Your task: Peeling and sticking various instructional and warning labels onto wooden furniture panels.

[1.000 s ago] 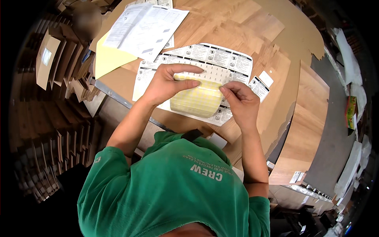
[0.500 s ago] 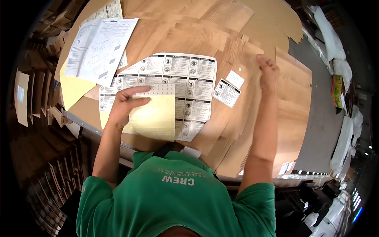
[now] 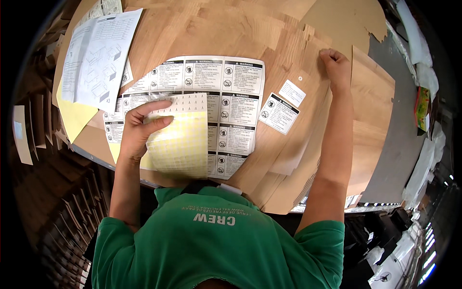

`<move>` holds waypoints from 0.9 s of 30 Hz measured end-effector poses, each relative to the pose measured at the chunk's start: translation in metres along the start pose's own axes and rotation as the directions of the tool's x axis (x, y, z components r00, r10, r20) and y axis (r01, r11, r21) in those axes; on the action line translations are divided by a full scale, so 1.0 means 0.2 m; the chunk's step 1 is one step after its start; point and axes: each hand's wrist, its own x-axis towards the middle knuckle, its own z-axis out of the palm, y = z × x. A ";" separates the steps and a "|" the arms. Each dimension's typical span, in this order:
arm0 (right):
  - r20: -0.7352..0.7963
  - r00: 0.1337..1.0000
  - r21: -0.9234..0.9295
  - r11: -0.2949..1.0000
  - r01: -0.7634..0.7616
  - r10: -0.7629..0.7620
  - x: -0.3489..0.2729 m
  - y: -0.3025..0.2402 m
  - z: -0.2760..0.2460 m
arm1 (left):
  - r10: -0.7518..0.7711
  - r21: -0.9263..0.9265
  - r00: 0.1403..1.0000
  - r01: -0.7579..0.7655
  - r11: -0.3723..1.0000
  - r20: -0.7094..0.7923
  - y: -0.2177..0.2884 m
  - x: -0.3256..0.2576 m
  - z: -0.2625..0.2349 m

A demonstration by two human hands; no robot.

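Note:
My left hand (image 3: 139, 127) pinches a sticker sheet (image 3: 178, 144) between thumb and fingers. Its yellow backing shows over most of it, with rows of small white stickers along the top. Under it lies a larger sheet of warning labels (image 3: 239, 108), its corners cut or peeled away. My right hand (image 3: 337, 68) is closed, fingertips together at the far right edge of a wood-grain panel (image 3: 288, 53); anything in them is too small or hidden to make out. Between the hands, a warning label (image 3: 279, 113) and a plain white label (image 3: 292, 93) sit on the panel, beside a small round sticker (image 3: 300, 78).
A folded instruction leaflet (image 3: 103, 58) rests on yellow paper (image 3: 77, 113) at the left. Another wood-grain panel (image 3: 370, 115) lies to the right on the grey table (image 3: 385, 159). Cardboard (image 3: 337, 19) is at the back. Upright boards (image 3: 72, 216) stand low on the left.
My right hand's fingers have curled closed at the panel's edge. My left hand and the sticker sheet have shifted slightly left and tilted. The view has moved a little.

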 end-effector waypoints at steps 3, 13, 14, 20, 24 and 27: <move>-0.059 0.995 -0.001 0.997 -0.082 0.082 -0.03 -0.05 0.01 | 0.017 0.024 1.000 -0.017 1.000 -0.002 0.01 -0.02 0.00; -0.396 0.917 0.413 0.902 0.125 0.054 -0.67 0.16 -0.04 | 0.207 0.007 0.972 -0.208 0.978 -0.113 -0.04 -0.18 -0.12; -0.388 0.918 0.417 0.904 0.096 0.081 -0.82 0.18 -0.04 | 0.186 -0.094 0.977 -0.196 0.976 -0.101 -0.03 -0.19 -0.12; -0.096 0.970 0.365 0.914 -0.175 0.224 -1.59 0.22 0.09 | 0.186 -0.135 0.953 -0.222 0.966 -0.240 -0.25 -0.23 -0.33; -0.013 0.957 0.385 0.885 -0.264 0.291 -1.80 0.23 0.22 | 0.176 -0.103 0.939 -0.214 0.971 -0.296 -0.36 -0.28 -0.46; 0.009 0.962 0.319 0.911 -0.261 0.272 -1.83 0.23 0.23 | 0.206 -0.103 0.929 -0.247 0.964 -0.306 -0.42 -0.26 -0.54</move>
